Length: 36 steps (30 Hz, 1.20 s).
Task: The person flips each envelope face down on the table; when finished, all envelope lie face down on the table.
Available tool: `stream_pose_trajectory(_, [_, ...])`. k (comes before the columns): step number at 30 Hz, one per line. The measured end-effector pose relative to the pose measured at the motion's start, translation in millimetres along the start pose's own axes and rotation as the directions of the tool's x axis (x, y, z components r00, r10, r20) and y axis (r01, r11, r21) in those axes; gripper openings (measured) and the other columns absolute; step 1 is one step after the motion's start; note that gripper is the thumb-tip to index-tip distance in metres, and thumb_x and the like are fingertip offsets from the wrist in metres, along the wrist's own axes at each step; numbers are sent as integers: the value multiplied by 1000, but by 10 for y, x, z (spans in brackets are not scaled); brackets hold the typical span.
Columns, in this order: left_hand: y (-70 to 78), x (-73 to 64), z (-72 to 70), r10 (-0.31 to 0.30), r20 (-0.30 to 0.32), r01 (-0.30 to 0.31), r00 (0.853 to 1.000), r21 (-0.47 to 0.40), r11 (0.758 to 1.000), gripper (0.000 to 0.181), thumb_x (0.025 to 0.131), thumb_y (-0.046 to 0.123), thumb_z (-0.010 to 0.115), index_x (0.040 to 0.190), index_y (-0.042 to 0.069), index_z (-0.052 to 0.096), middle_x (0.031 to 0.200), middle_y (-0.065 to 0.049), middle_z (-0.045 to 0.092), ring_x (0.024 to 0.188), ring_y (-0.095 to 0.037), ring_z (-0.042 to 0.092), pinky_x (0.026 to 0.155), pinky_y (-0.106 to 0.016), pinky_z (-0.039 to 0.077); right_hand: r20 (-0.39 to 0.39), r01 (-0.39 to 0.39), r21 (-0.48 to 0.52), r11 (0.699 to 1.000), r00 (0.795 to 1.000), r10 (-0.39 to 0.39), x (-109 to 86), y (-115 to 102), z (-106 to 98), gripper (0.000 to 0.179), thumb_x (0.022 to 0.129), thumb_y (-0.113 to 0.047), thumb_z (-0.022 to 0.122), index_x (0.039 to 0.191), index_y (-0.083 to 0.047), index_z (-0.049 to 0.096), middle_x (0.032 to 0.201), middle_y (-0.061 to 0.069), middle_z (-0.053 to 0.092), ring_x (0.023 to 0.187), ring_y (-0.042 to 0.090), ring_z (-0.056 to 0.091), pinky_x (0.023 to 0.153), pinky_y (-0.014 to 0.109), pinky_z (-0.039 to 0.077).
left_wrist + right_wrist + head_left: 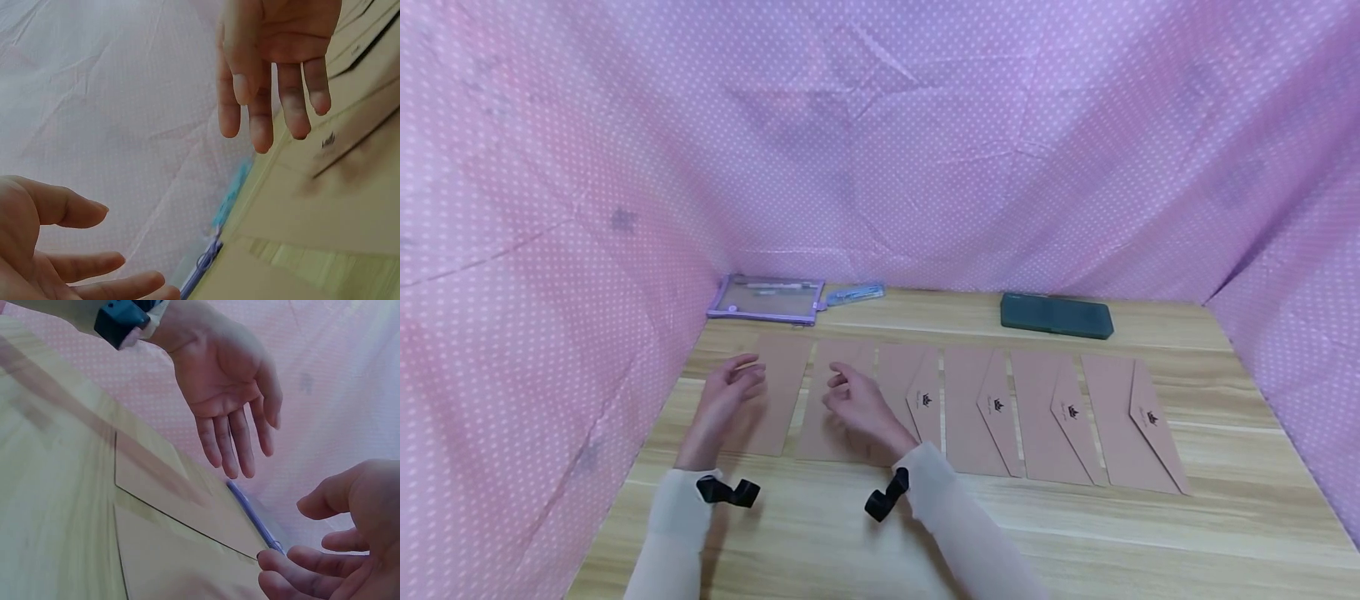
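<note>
Several brown paper envelopes lie side by side in a row on the wooden table. Over the leftmost envelope (784,392) is my left hand (724,398), fingers loosely bent and holding nothing. My right hand (867,407) hovers above the second envelope (820,433), partly hiding it and the third envelope (898,367). Both wrist views show relaxed, spread fingers with nothing in either palm: the left hand (56,244) at lower left in its own view, the right hand (350,544) at lower right in its own. The hands face each other, apart.
To the right, more envelopes (970,417) show pointed flaps printed with a black crown. At the back stand a purple-edged clear zip pouch (767,302) with pens, a small blue packet (855,293) and a dark green case (1056,316). Pink dotted cloth (880,167) encloses the table (820,533).
</note>
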<state>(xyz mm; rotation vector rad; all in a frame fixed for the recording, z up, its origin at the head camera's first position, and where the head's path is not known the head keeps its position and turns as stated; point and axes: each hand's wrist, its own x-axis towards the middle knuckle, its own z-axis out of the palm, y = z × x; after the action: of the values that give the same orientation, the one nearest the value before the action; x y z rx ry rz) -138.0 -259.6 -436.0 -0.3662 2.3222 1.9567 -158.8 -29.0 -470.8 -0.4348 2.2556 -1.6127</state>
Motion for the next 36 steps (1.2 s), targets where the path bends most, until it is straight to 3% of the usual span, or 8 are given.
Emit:
stream_pose_trajectory(8, [-18, -15, 131, 3, 81, 5, 997, -99, 995, 50, 104, 13, 44, 147, -10, 34, 110, 13, 65, 94, 7, 63, 98, -25, 53, -62, 31, -23, 999, 998, -32, -72, 113, -209, 60, 92, -7, 62, 147, 5, 42, 129, 24, 60, 106, 27, 63, 91, 34, 56])
stream_pose_trajectory(14, [-95, 5, 197, 4, 151, 26, 989, -197, 980, 46, 105, 15, 40, 145, -7, 36, 98, 23, 68, 97, 4, 66, 94, -25, 54, -96, 41, -163, 986, 994, -57, -144, 207, -321, 63, 93, -11, 63, 150, 0, 39, 135, 20, 58, 115, 30, 62, 98, 44, 54])
stream_pose_trajectory(20, [-172, 15, 245, 12, 170, 42, 985, -308, 950, 32, 105, 15, 38, 133, 6, 47, 97, 21, 72, 95, 2, 68, 88, -24, 55, -127, 26, -326, 945, 989, -72, -217, 240, -376, 66, 94, -19, 66, 153, -9, 38, 147, 14, 51, 130, 31, 55, 108, 48, 48])
stream_pose_trajectory(26, [-232, 21, 271, -4, 196, 78, 980, -375, 924, 25, 106, 16, 33, 122, 16, 53, 99, 18, 73, 99, -2, 68, 87, -23, 55, -119, 48, -431, 901, 987, -109, -250, 285, -382, 65, 94, -21, 66, 152, -9, 39, 153, 16, 45, 140, 34, 46, 115, 50, 41])
stream_pose_trajectory(32, [-279, 18, 270, -35, 201, 114, 979, -394, 912, 27, 106, 19, 34, 125, 13, 52, 106, 12, 71, 107, -8, 67, 93, -25, 54, -60, 73, -543, 836, 990, -125, -274, 367, -373, 67, 94, -29, 68, 152, -9, 40, 156, 16, 42, 145, 33, 40, 120, 52, 33])
stream_pose_trajectory(36, [-297, 6, 264, -34, 235, 132, 971, -415, 900, 33, 107, 23, 31, 132, 10, 49, 116, 5, 68, 114, -13, 65, 98, -28, 52, -16, 86, -573, 815, 993, -116, -280, 424, -359, 68, 93, -34, 68, 151, -10, 41, 159, 15, 38, 150, 34, 32, 123, 57, 23])
